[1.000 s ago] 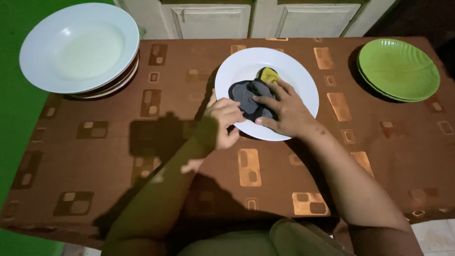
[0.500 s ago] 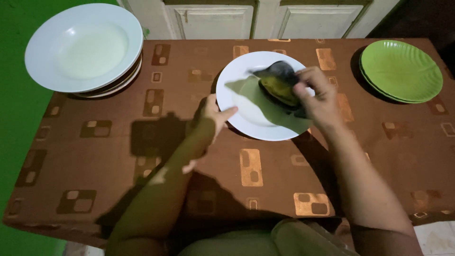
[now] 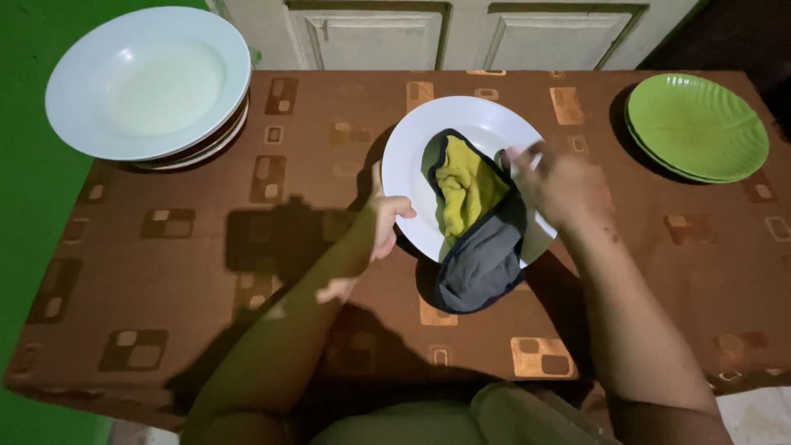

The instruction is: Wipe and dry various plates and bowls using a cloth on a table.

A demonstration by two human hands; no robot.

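Observation:
A white plate [image 3: 412,156] sits tilted near the middle of the brown table. My left hand [image 3: 386,221] grips its near-left rim. My right hand [image 3: 554,183] holds a cloth [image 3: 474,222], yellow on one face and grey on the other. The cloth is spread open over the plate and hangs past its near rim above the tablecloth.
A stack of white deep plates [image 3: 148,82] stands at the far left corner. Green plates [image 3: 697,122] are stacked at the far right. The patterned brown tablecloth [image 3: 165,272] covers the table; white cabinet doors [image 3: 371,37] stand behind it and a green wall on the left.
My right hand lifted the bunched cloth off the plate, and the cloth has now unfolded and hangs down. My left hand shifted from the cloth to the plate's rim, and the plate has tilted up.

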